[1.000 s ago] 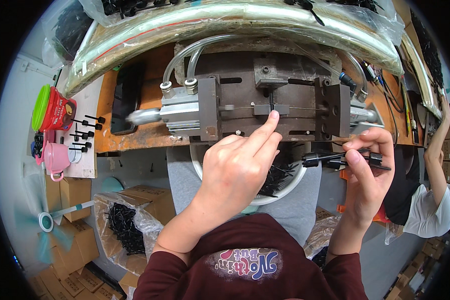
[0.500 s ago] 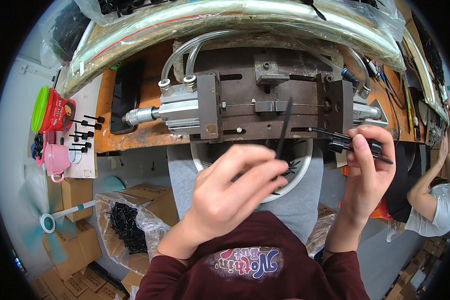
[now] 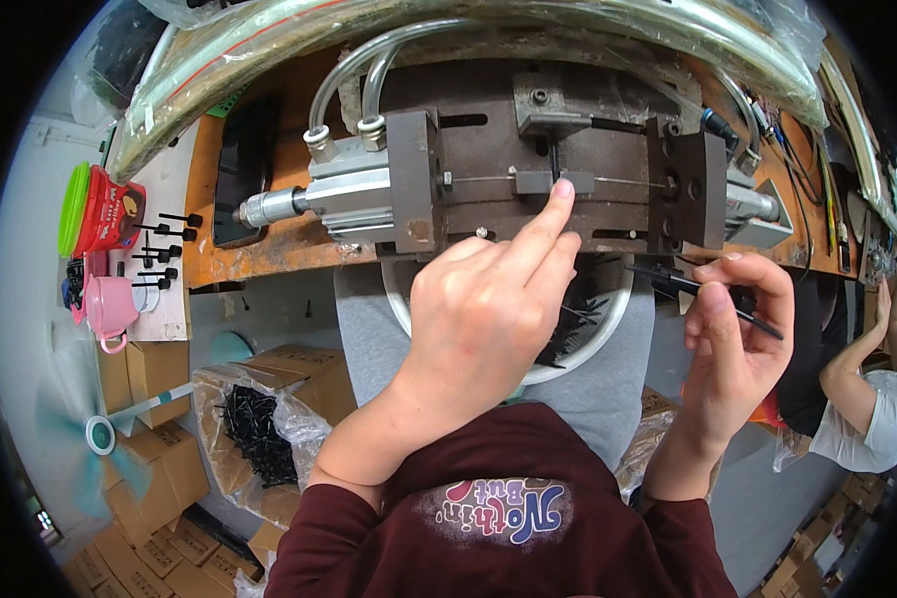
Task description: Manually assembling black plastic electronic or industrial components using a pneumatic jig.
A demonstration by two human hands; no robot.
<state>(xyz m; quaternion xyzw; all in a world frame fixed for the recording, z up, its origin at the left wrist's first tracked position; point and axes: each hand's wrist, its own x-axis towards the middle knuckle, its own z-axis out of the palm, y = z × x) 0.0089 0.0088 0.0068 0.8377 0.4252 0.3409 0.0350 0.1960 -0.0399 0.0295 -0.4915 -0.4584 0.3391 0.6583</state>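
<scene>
A dark metal fixture spans the bench, with a small grey clamp block at its middle. A thin black rod-shaped part stands in the block's gap, pointing away from me. My left hand reaches to it from below, index finger stretched out and its tip on the near end of the part. The other fingers are loosely bent, and nothing shows in them. Right of the fixture's front edge, my right hand pinches several similar black rod-shaped parts between thumb and fingers.
A white bin holding black parts sits between my knees, under the bench edge. Air cylinders with clear hoses flank the fixture. A phone, a pink cup and black parts lie left. Another person's arm shows at right.
My left hand has moved up to the clamp block; the black part it carried is now in the gap. The right hand keeps its bundle. The view has shifted slightly.
</scene>
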